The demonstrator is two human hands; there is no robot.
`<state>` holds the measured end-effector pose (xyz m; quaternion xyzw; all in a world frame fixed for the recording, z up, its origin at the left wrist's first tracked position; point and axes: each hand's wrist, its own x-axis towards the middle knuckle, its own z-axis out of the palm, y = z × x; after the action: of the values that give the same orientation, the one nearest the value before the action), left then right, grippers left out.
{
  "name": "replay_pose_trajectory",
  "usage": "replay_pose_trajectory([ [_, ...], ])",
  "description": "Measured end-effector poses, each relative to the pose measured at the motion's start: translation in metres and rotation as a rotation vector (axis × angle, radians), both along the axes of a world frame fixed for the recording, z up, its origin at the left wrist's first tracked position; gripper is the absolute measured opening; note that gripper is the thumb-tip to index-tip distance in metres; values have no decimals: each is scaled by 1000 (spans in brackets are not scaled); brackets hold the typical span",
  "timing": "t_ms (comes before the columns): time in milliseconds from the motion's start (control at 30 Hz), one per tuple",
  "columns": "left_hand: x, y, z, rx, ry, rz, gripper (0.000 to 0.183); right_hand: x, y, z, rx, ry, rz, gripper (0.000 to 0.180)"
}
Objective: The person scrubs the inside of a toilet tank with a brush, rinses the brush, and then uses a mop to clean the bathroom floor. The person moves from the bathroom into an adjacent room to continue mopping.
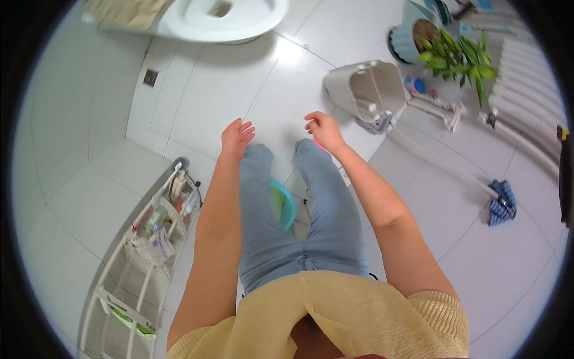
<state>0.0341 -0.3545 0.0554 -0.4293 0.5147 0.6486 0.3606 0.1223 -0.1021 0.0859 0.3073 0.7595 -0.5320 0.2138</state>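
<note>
My left hand (pixel 235 137) is held out over the knee of my jeans with nothing in it, its fingers spread. My right hand (pixel 325 128) hovers above the other knee, its fingers loosely bent and apart, likewise holding nothing. Under my right wrist a small bright pink thing (pixel 319 144) shows, mostly hidden. Between my legs, a turquoise basin (pixel 290 213) with something pale green inside is partly covered by my thigh. Nearest to my right hand is a grey plastic bucket (pixel 341 87), to its upper right.
A white toilet (pixel 188 27) stands ahead. On my left is a white storage rack (pixel 145 285) with bottles and bags. To the right are a potted plant (pixel 406 42), a radiator (pixel 520 80) and a long-handled mop with a blue cloth head (pixel 502 204). A floor drain (pixel 150 77) lies ahead-left.
</note>
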Motion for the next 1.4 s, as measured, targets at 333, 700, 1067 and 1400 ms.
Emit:
replay_pose_trajectory([
  [333, 17, 253, -27, 99, 51, -627, 61, 141, 202, -83, -202, -140, -1024, 34],
  [700, 22, 347, -100, -49, 96, -778, 50, 104, 234, -149, -145, -23, -1033, 26],
  [1067, -48, 254, -54, 115, 64, -635, 41, 22, 181, -84, 185, 5, -795, 29],
  [1400, -108, 178, 69, 32, 156, -538, 38, -85, 109, 51, -99, 44, -745, 29],
])
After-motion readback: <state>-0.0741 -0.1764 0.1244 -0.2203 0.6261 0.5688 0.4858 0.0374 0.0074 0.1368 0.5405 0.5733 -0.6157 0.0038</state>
